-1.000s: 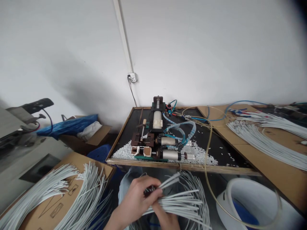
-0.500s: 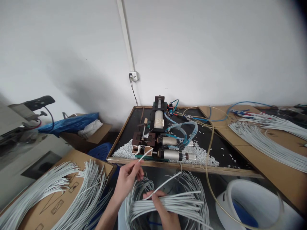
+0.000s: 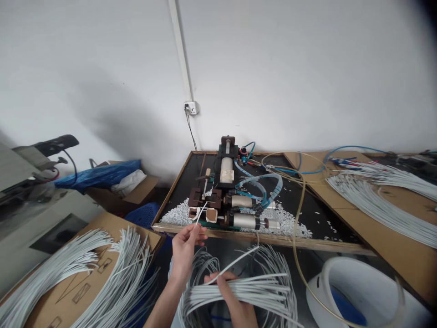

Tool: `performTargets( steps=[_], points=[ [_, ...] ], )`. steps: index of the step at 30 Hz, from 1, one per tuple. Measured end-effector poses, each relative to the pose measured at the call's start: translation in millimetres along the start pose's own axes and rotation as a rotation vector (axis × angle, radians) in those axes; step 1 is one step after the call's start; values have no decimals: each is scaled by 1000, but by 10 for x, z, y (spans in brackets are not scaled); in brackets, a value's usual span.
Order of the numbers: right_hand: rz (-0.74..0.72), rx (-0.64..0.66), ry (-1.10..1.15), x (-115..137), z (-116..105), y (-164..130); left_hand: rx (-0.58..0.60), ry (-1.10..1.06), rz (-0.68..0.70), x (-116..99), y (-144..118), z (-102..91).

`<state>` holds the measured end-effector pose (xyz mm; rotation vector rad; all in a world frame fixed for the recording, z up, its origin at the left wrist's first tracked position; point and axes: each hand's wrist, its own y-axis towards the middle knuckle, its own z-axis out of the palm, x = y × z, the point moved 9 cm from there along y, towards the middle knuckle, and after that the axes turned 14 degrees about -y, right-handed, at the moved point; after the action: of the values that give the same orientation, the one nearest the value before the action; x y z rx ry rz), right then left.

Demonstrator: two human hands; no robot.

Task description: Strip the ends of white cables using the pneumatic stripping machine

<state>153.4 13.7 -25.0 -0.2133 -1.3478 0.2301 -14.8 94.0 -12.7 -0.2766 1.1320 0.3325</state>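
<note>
White plaster wall behind a black-topped wooden-framed bench (image 3: 177, 182) strewn with white granular offcuts (image 3: 290, 222). On it, one small metal pneumatic machine (image 3: 225, 200). Left hand (image 3: 186, 248) pinched on a single thin white cable (image 3: 201, 214), tip at the machine. Right hand (image 3: 235, 303) clamped over a curved bundle of smooth white cables (image 3: 252, 291).

A workshop: pneumatic wire-stripping machine (image 3: 227, 200), heaped white cables (image 3: 375, 205), cardboard boxes (image 3: 136, 193).

Wires (image 3: 239, 291): smooth matt grey plastic sheath. Machine (image 3: 225, 200) w/ shiny metal cylinders, glossy blue plastic hoses. Tray (image 3: 177, 182): wood rim, matt black base. Box (image 3: 102, 237): matt brown cardboard.
</note>
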Motion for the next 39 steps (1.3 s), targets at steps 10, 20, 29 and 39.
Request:
performTargets(
  steps=[10,20,29,39],
  points=[
    [-1,5,19,-123,-2,47,-60,-30,-3,70,-46,29],
    [18,-3,-12,-276,-27,112,-84,-99,-21,224,15,54],
    [23,-14,75,-322,14,125,-71,-106,-83,258,56,31],
    [38,-28,79,-366,25,115,59,-71,-68,165,56,30]
  ],
)
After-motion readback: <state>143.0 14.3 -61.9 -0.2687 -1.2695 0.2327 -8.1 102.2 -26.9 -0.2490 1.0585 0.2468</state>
